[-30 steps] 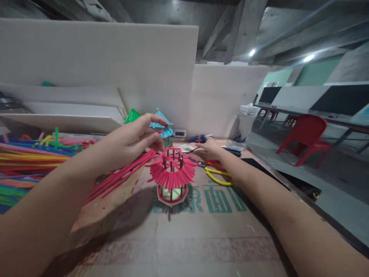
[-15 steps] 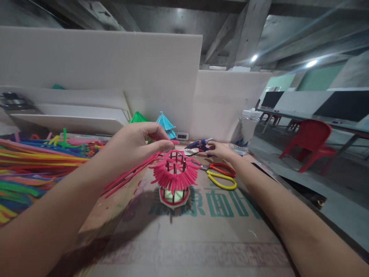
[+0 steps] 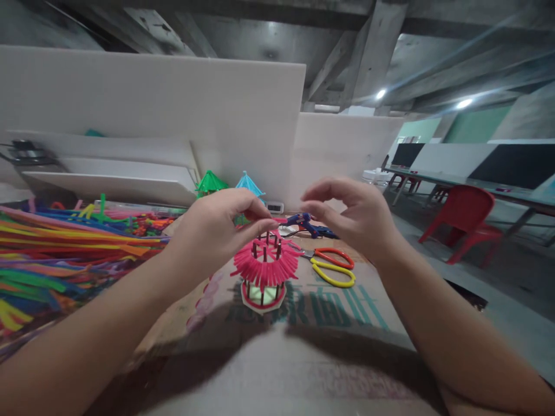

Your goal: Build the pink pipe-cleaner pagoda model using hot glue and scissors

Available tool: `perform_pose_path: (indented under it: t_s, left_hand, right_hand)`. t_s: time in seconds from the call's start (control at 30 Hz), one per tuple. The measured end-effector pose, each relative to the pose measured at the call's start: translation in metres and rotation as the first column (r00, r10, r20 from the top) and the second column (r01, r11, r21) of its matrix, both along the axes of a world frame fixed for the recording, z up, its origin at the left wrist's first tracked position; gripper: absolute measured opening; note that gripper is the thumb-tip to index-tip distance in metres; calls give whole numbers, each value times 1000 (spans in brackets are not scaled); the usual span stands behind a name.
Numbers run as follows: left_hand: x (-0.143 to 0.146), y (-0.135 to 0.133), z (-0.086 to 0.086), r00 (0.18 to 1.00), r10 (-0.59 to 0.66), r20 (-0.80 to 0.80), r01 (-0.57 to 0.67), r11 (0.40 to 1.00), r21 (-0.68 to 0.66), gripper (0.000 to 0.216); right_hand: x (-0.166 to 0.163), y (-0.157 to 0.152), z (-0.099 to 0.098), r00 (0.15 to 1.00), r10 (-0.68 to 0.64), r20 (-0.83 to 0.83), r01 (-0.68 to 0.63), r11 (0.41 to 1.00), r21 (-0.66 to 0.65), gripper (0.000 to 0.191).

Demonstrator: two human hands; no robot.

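Note:
A small pavilion model (image 3: 266, 270) of pink pipe cleaner, with dark posts and an octagonal base, stands upright on the cardboard. Over its top, my left hand (image 3: 229, 222) is closed in a pinch on a short pink pipe cleaner piece (image 3: 280, 221), whose tip shows past the thumb. My right hand (image 3: 351, 211) is raised to the right of the model, thumb and fingers curved and apart, with nothing between them. Behind and below that hand lies a blue glue gun (image 3: 303, 221). Scissors (image 3: 333, 267) with one red and one yellow handle rest right of the model.
Piles of coloured pipe cleaners (image 3: 65, 248) cover the left side. Green (image 3: 210, 182) and light-blue (image 3: 248, 184) roofed models stand at the back beside a small digital display (image 3: 274, 207). White boards (image 3: 151, 115) rise behind. A red chair (image 3: 463, 216) stands on the floor to the right.
My right hand has left the glue gun and come up and nearer, toward the model. My left hand has shifted slightly right, still pinching the pink piece.

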State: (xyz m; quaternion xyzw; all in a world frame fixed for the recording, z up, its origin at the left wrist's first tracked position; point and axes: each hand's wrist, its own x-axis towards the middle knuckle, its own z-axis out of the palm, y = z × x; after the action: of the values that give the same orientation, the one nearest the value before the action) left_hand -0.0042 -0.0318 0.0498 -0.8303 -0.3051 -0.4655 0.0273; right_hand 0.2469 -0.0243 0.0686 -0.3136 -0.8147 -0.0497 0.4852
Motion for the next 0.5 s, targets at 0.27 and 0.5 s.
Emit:
perform_pose_path:
  t_s: [0.27, 0.5]
  left_hand:
    - [3, 2, -4, 998, -63, -4, 63, 995, 78, 19]
    - [4, 6, -4, 995, -91, -28, 94, 989, 111, 7]
  right_hand:
    - [-17, -5, -17, 977, 94, 192, -133, 970, 203, 9]
    - [-18, -9, -15, 992, 3, 126, -35, 966, 256, 13]
